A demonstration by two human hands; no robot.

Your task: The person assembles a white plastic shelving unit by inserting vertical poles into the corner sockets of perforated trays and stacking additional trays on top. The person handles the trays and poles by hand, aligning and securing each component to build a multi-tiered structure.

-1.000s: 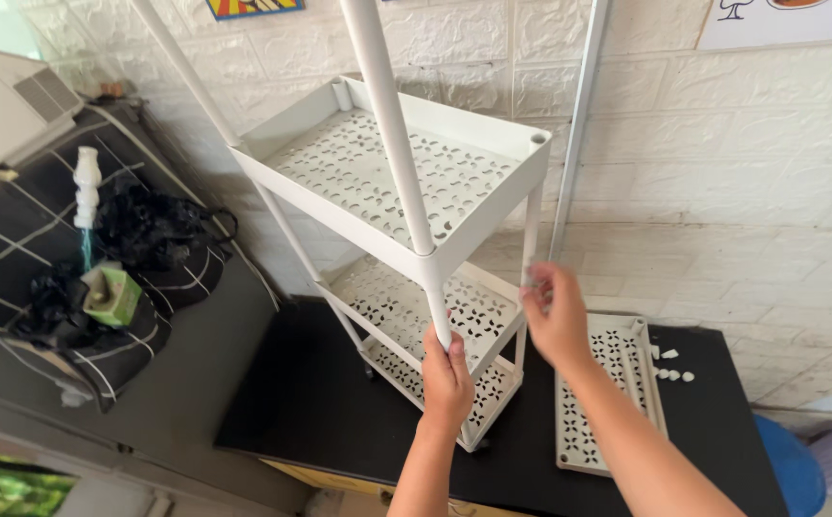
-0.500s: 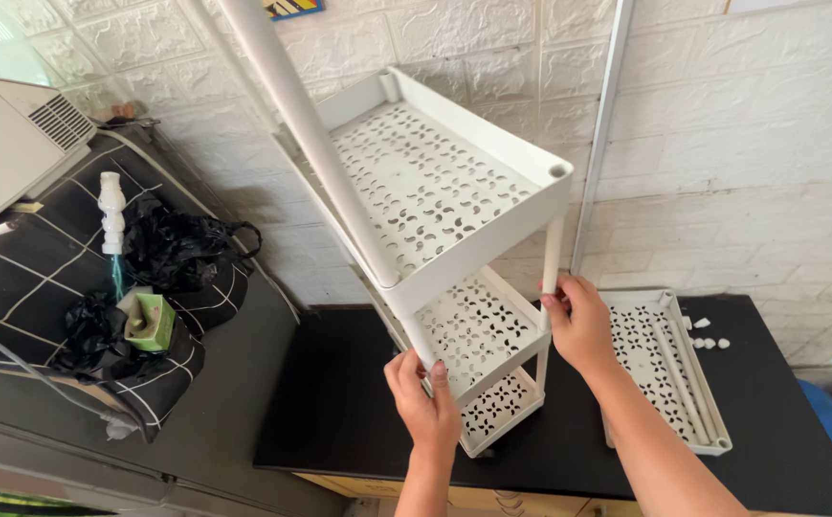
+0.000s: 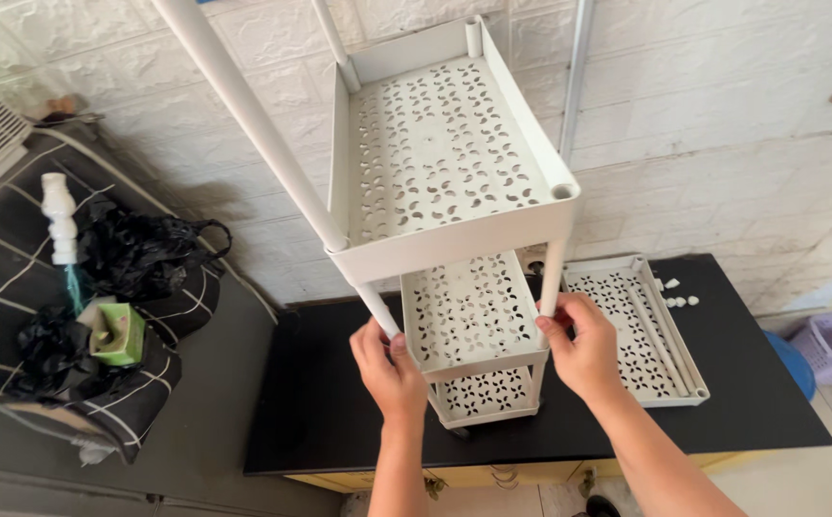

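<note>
- While it stands on the black table (image 3: pixel 770 402), the white three-tier rack (image 3: pixel 454 191) looks largely assembled.
- Right of the rack, a spare perforated shelf (image 3: pixel 631 330) and small white caps (image 3: pixel 676 299) lie unused.
- Left hand (image 3: pixel 387 369) and right hand (image 3: pixel 583 345) have fingers wrapped around the rack's front posts.

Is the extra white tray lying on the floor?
No, the loose white tray lies flat on the black table, to the right of the white shelf rack that both hands hold.
</note>
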